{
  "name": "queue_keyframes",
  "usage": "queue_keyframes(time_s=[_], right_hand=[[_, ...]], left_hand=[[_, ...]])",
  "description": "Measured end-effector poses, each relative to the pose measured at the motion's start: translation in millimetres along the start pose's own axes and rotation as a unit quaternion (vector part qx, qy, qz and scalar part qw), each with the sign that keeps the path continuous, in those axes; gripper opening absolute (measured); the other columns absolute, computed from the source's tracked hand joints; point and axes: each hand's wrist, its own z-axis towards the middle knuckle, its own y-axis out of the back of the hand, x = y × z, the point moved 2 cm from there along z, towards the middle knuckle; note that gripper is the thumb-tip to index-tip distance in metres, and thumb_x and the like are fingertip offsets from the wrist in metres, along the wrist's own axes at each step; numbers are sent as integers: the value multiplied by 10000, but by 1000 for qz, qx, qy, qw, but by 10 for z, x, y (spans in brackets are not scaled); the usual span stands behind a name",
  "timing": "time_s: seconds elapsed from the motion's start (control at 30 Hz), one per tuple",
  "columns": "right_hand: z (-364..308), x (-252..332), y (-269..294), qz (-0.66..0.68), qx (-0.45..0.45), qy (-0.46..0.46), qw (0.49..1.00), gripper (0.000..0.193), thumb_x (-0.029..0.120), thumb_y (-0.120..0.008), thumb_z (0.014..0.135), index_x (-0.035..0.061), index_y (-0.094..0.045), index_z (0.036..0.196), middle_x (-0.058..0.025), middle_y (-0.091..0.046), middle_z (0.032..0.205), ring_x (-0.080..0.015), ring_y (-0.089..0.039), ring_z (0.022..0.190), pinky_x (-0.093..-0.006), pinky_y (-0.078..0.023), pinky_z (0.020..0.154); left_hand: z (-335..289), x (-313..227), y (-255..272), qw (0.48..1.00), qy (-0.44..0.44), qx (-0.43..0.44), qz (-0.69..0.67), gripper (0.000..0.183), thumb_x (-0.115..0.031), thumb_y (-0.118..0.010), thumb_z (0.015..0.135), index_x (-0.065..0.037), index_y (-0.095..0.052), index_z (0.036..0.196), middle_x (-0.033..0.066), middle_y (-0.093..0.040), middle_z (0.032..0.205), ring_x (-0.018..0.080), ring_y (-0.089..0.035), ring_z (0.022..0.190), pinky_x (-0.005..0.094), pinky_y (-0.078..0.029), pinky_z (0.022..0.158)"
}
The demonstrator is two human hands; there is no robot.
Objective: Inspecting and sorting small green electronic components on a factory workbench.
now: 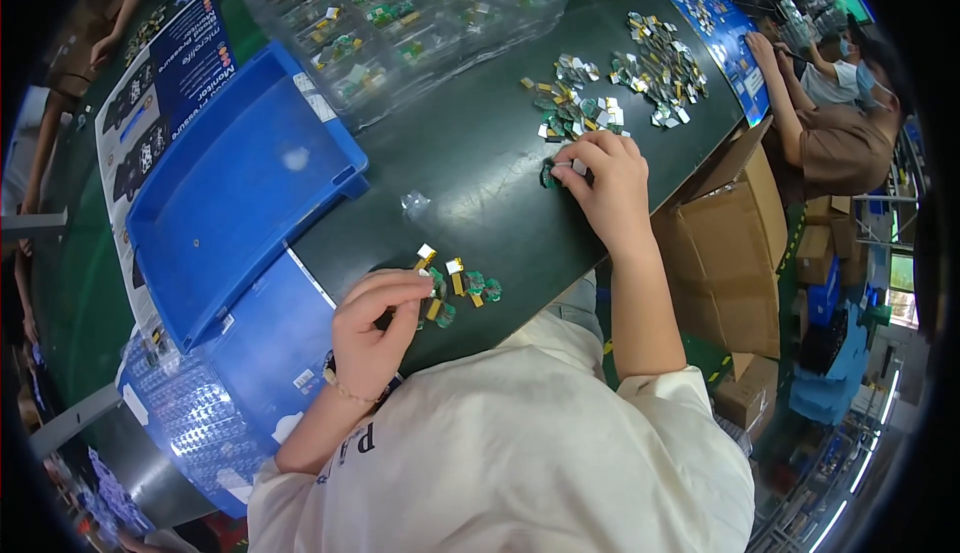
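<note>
At the near side of the dark table, my left hand [372, 325] has its thumb and fingertips pressed together. Whatever lies in that pinch is too small to make out. Right beside its fingertips is a small group of parts [457, 278], each with a green piece, a gold strip or a white square. My right hand [612, 188] is farther right and farther off, pinching a small green part [547, 174] between thumb and fingers. Just beyond this hand lies a loose pile of similar parts [575, 113], with a second pile [662, 68] to its right.
A blue plastic tray [235, 203] stands at the left. Clear plastic trays [400, 28] full of parts sit at the back. A scrap of clear plastic [415, 203] lies mid-table. Cardboard boxes [725, 253] stand by the right edge; co-workers [835, 133] sit beyond.
</note>
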Motion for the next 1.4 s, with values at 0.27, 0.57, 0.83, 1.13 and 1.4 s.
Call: queue_keyframes(time_s=[0.27, 0.57, 0.83, 1.13, 1.4], right_hand=[[-68, 818, -11, 448, 159, -123, 871, 77, 69, -686, 827, 14, -677, 880, -8, -653, 798, -64, -573, 716, -212, -452, 645], [-252, 1293, -284, 575, 270, -131, 761, 81, 64, -634, 874, -1, -656, 917, -39, -669, 810, -53, -595, 680, -189, -460, 612], [-256, 1419, -221, 299, -1, 134, 945, 220, 93, -763, 675, 109, -722, 890, -21, -608, 749, -196, -580, 651, -295, -451, 570], [-270, 1403, -219, 296, -13, 161, 941, 197, 98, -776, 647, 136, -694, 822, -19, -634, 788, -188, -577, 636, -295, -449, 590], [345, 1487, -102, 523, 30, 99, 846, 155, -11, -656, 786, 19, -597, 926, -59, -617, 885, -113, -559, 732, -249, -454, 658]], left_hand=[[-8, -80, 27, 986, 57, 123, -97, 219, -1, -551, 872, 14, -650, 1067, 126, -662, 1023, 201, -625, 943, 290, -479, 846], [-132, 82, 18, 952, 192, -70, -228, 190, -3, -562, 902, 28, -609, 1084, 104, -661, 1010, 174, -640, 895, 280, -510, 822], [-154, 137, 10, 929, 229, -106, -269, 34, 17, -594, 878, -4, -598, 904, 78, -666, 935, 122, -628, 842, 256, -513, 778], [-112, 136, 3, 904, 191, -119, -364, 57, -1, -606, 882, -2, -594, 938, 78, -675, 909, 81, -604, 777, 197, -470, 685], [-71, 128, 6, 868, 234, -150, -412, 181, -27, -574, 909, 7, -563, 1087, 120, -663, 1041, 159, -629, 968, 250, -486, 835]])
